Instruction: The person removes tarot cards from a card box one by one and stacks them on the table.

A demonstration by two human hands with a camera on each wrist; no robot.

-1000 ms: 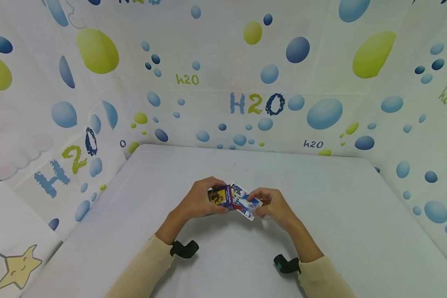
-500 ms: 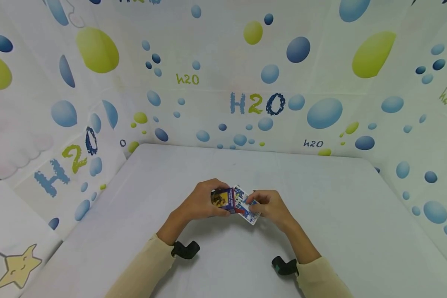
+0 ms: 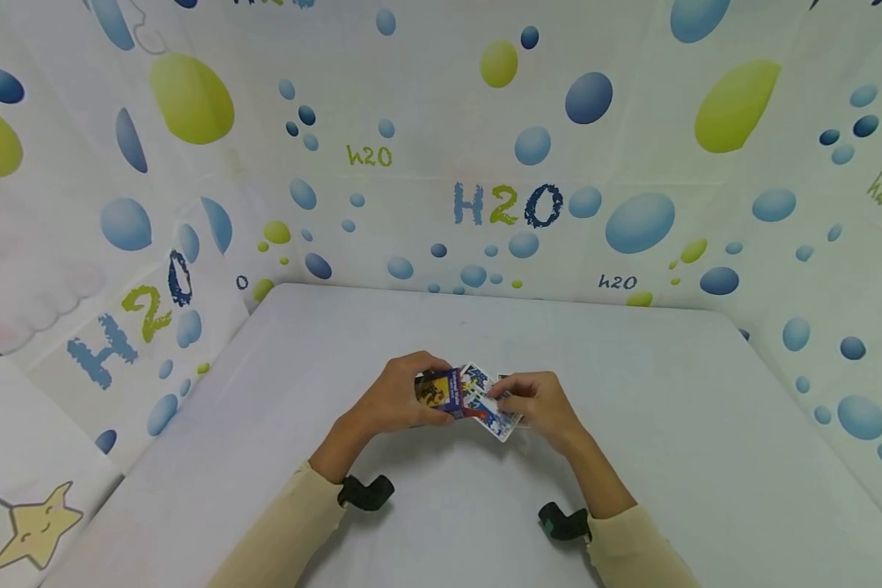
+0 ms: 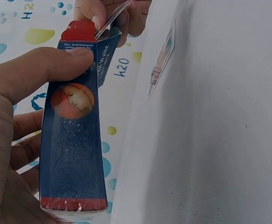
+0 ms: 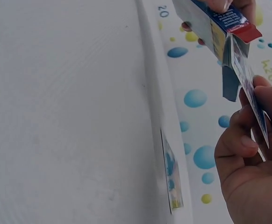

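Note:
My left hand (image 3: 397, 400) grips a small dark-blue and red tarot card box (image 4: 73, 149), its thumb across one narrow side and its fingers behind. The box's end flaps stand open toward the right hand. Between finger and thumb, my right hand (image 3: 544, 408) pinches a blue-and-white printed card (image 3: 496, 420) at the box's open end. Seen edge-on in the right wrist view, the card slants from the opening down to the fingers. Another card (image 4: 163, 60) lies on the white surface beneath the hands; in the head view the right hand mostly hides it.
A white cloth covers the table (image 3: 661, 425). Behind it hangs a white backdrop (image 3: 426, 98) printed with blue and green drops and lettering, continuing along both sides. Black camera mounts (image 3: 367, 493) sit at both wrists, below beige sleeves.
The box and the pinched card have come slightly nearer and to the right. The right hand's fingers have shifted a little on the card; the left hand keeps its grip on the box.

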